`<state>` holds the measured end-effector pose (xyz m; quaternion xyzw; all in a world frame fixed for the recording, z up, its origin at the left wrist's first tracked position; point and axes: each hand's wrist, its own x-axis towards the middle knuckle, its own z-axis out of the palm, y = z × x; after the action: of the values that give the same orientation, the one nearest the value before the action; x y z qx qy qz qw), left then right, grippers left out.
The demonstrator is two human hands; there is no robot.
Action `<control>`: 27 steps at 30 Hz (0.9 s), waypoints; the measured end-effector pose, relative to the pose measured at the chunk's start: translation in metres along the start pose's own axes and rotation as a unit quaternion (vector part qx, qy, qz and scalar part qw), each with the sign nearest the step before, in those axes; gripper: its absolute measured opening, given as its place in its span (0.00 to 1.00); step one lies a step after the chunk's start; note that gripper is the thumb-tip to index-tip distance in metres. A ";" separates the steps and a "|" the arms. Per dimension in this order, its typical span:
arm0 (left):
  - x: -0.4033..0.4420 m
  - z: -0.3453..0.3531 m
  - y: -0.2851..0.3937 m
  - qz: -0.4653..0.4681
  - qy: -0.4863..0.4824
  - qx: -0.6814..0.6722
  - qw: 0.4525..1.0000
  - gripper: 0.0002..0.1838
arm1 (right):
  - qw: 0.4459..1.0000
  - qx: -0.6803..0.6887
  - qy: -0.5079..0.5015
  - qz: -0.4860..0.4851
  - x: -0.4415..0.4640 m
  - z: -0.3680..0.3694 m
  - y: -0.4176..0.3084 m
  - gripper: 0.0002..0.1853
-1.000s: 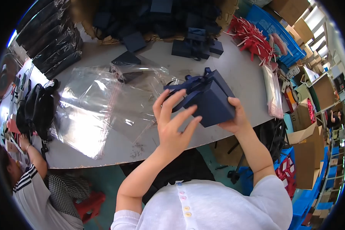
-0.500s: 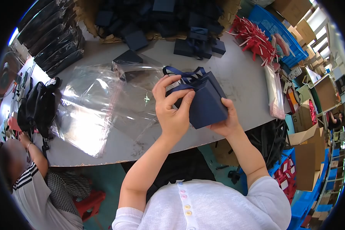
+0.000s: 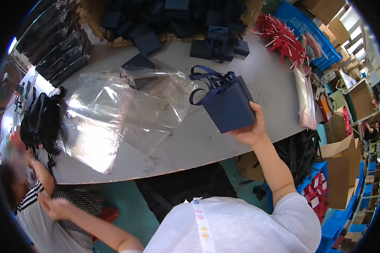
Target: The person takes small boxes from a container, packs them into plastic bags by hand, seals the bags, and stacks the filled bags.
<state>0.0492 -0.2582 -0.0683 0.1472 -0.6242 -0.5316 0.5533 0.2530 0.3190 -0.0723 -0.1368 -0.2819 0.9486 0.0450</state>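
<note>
My right hand [image 3: 251, 126] grips small navy gift bags [image 3: 230, 107] from below and the right side, its thumb on the near face. At least two bags seem pressed together. Their dark blue ribbon handles [image 3: 209, 74] loop up and to the left above the table. My left hand [image 3: 55, 207] is far off at the lower left, apart from the bags and in front of a seated co-worker. It is smeared by motion, so its finger pose is unclear. Clear plastic bags [image 3: 97, 114] lie flat on the table, left of the gift bags.
A torn cardboard box [image 3: 90, 21] full of dark blue boxes stands at the table's [image 3: 190, 143] far side. Red and white ribbons [image 3: 278, 40] lie by a blue crate [image 3: 302, 21]. Black packs [image 3: 42, 118] and a co-worker [image 3: 50, 227] are at left.
My left hand has let go of the ribbon handles and swung down to the far lower left. My right hand still holds the gift bags, now turned a little, with the handles hanging free.
</note>
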 end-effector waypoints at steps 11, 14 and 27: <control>-0.256 0.071 0.158 0.116 -0.545 -0.169 0.813 0.15 | 0.992 0.045 -0.077 0.085 0.015 0.028 0.045 0.39; -0.283 0.100 0.180 0.086 -0.557 -0.200 0.802 0.17 | 0.995 0.034 -0.054 0.072 0.008 0.036 0.049 0.39; -0.289 0.126 0.177 0.026 -0.485 -0.276 0.830 0.03 | 0.992 0.047 -0.084 0.080 0.011 0.035 0.062 0.39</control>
<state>0.1141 0.0974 -0.0540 -0.3040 -0.6434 -0.6702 0.2110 0.2322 0.2505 -0.0812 -0.0763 -0.2278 0.9695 -0.0481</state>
